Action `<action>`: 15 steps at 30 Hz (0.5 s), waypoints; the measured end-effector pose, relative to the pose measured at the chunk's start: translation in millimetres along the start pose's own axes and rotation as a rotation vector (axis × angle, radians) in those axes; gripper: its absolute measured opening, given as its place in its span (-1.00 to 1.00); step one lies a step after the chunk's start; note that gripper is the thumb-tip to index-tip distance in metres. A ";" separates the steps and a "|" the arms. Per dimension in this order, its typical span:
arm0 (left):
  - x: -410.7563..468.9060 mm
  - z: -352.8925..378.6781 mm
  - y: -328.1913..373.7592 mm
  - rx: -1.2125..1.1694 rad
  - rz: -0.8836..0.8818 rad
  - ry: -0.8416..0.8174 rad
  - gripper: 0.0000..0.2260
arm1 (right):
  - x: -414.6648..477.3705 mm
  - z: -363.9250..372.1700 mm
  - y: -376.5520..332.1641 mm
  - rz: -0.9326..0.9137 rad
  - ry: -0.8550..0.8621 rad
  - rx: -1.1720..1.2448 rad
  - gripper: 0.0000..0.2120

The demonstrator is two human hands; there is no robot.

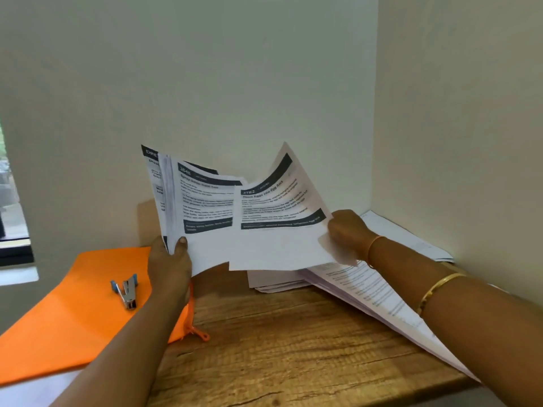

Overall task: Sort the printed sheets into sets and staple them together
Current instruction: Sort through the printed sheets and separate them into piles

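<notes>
The left hand (169, 261) grips a fanned bundle of sheets (205, 207) above the table (279, 348) — thumb curled over the front. At its three o'clock the right hand (345, 230) pinches a single sheet (279, 245); the stapler (128, 290) lies at eight o'clock, on a folder (73, 318).

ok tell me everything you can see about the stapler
The stapler is small, with a shiny silver metal body and blue plastic at the far ends of its two arms, which spread in a narrow V. It lies on the orange zip folder, metal nose towards the camera. Only the folder touches it; the left hand is just to its right, apart from it.
</notes>
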State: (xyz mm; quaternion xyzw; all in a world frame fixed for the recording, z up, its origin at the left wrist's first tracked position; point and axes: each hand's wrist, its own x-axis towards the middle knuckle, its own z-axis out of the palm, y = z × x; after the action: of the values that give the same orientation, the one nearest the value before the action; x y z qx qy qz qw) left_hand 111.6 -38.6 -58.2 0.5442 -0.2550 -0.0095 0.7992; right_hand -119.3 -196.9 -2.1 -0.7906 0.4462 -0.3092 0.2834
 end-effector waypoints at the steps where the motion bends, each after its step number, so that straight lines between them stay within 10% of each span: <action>1: 1.6 -1.8 0.5 -0.010 -0.013 0.036 -0.73 | -2.3 -2.5 0.1 0.038 -0.023 0.012 -0.82; 15: 13.7 -14.6 9.6 -0.037 -0.110 0.303 -0.67 | -45.2 -15.4 7.1 0.388 -0.281 0.101 -0.82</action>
State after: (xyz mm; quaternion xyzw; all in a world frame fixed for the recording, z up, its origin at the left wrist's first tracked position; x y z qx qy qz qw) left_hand 127.1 -26.0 -48.4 0.5379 -0.1012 0.0244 0.8366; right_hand -153.0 -162.8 -7.9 -0.7102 0.5299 -0.1579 0.4357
